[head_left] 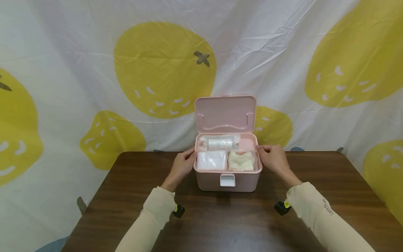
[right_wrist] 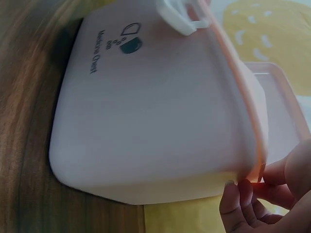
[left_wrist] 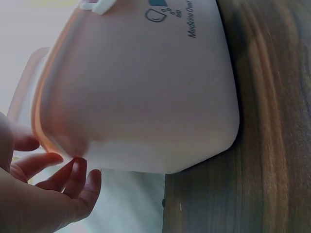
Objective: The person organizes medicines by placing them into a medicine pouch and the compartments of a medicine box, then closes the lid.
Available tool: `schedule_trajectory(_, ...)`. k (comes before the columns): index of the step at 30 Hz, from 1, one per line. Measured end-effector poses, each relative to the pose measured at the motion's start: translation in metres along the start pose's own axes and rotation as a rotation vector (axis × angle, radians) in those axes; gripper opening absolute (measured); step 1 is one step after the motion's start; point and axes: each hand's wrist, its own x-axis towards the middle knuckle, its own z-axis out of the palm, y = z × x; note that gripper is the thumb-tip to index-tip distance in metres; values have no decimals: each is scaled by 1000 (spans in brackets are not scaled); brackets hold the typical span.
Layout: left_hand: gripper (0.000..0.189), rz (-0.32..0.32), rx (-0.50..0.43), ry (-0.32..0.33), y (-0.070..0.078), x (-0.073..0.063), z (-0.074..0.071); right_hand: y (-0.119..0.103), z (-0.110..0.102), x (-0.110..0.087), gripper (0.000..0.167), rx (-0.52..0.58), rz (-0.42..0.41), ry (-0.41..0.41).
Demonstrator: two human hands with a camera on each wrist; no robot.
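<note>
A pink medicine chest (head_left: 211, 181) stands on the table with its lid (head_left: 226, 113) raised and leaning back. Inside its compartments are a clear-wrapped white roll (head_left: 220, 144) at the back, a white plastic-wrapped packet (head_left: 211, 160) at front left and a cream-coloured bundle (head_left: 241, 161) in clear wrap at front right. My left hand (head_left: 182, 165) pinches the rim at the left side, thumb over the edge, fingers (left_wrist: 75, 177) against the outer wall. At the opposite side my right hand (head_left: 274, 161) pinches the rim likewise, its fingers (right_wrist: 238, 201) below the edge.
A dark wooden table (head_left: 233, 220) carries the chest near its far edge. Behind it hangs a white curtain (head_left: 252, 66) printed with yellow fruit. The white latch (head_left: 227, 180) hangs down at the chest's front.
</note>
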Motion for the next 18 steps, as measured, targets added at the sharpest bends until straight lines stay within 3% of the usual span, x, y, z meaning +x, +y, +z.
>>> schedule_trajectory(11,40,40,153,7,-2,-4,2,5,8,0,32,-29,1,32)
schedule_trajectory(14,41,29,104,-1,-4,-4,1,4,9,0,33,-26,8,30)
schedule_trajectory(18,43,-21,-50,-42,-12,-3,0,6,10,-1,38,-1,47,-2)
